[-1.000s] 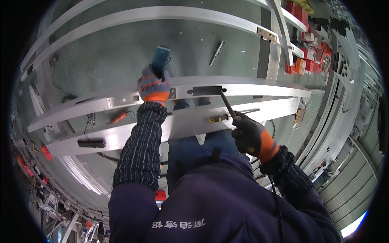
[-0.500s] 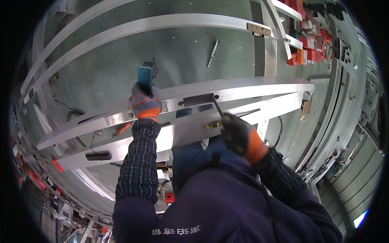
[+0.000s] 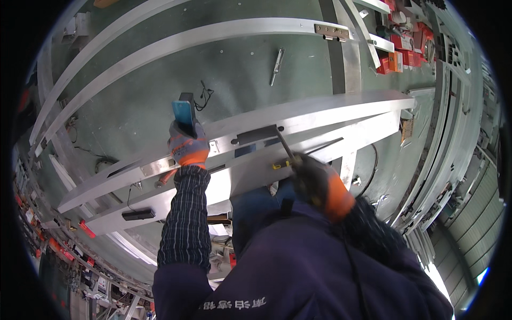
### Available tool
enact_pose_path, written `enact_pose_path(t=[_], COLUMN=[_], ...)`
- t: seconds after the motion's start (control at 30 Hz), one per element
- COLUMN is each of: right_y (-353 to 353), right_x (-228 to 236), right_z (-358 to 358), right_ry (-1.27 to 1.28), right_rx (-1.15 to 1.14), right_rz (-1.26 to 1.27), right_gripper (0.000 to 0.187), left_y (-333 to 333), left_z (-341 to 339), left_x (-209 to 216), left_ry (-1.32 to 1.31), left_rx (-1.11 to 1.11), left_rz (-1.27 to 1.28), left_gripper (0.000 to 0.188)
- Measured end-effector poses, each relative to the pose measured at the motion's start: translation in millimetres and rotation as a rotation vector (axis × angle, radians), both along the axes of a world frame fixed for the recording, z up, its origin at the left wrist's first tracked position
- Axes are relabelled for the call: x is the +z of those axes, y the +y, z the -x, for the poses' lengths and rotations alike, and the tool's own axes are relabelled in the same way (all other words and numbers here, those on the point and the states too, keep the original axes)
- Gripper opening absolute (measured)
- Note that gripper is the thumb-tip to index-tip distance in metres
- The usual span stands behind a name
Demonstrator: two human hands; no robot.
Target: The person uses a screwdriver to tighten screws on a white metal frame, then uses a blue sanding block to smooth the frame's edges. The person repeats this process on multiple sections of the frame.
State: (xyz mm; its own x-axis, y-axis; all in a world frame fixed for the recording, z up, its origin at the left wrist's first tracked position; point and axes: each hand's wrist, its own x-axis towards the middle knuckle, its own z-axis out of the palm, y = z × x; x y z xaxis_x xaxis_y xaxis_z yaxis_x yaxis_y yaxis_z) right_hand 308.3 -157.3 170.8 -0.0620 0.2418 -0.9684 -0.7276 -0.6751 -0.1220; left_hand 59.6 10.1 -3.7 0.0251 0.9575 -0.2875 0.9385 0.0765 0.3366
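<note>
My left hand, in a grey and orange glove, is closed round a blue and black block-shaped thing at the far aluminium profile. The kind of this thing is not clear. My right hand, in a dark and orange glove and slightly blurred, grips a thin dark metal rod like a file. The rod's far end meets the right end of a long dark cutout in that profile; a round hole lies beyond each end. A small yellow and black tool shows just left of my right hand.
The near profile lies alongside, with a black handle-like part on it. Farther off on the green table are a silver tool, a black cord and a curved profile with a hinge. Red boxes stand far right.
The blue and black thing has tilted and shifted slightly left with my left hand. My right hand has moved slightly nearer me, the rod still at the cutout's right end. The view has shifted slightly.
</note>
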Motion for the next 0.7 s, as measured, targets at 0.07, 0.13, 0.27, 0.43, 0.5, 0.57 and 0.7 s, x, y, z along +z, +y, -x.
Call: enact_pose_path(t=[0.07,0.13,0.27,0.43,0.5,0.57,0.7], right_y=[-7,-11,-5,-8,-1,4,-11], right_x=[28,7,-39,-59,-54,-68,-8], right_z=[-7,0,20,26,25,15,-3], right_ry=[0.004,-0.058,0.059,0.318,0.235,0.340,0.205], right_rx=[0.036,0.141,-0.106,-0.398,-0.444,-0.475,-0.115], right_rz=[-0.002,-0.075,-0.008,-0.127,-0.109,0.068,0.007], right_gripper=[0.020,0.012,0.015,0.012,0.016,0.021,0.030], left_y=[-2,-5,-6,1,2,1,2], left_z=[7,6,-1,-3,-8,-9,2], left_x=[-2,-7,-6,-5,0,-1,-11], left_ry=[-0.005,0.022,0.052,0.053,0.020,0.025,0.065], left_rx=[-0.016,-0.008,-0.045,0.012,0.057,0.043,0.096], left_rz=[-0.057,-0.009,-0.060,0.007,0.039,0.029,0.113], left_gripper=[0.062,0.062,0.061,0.062,0.062,0.061,0.062])
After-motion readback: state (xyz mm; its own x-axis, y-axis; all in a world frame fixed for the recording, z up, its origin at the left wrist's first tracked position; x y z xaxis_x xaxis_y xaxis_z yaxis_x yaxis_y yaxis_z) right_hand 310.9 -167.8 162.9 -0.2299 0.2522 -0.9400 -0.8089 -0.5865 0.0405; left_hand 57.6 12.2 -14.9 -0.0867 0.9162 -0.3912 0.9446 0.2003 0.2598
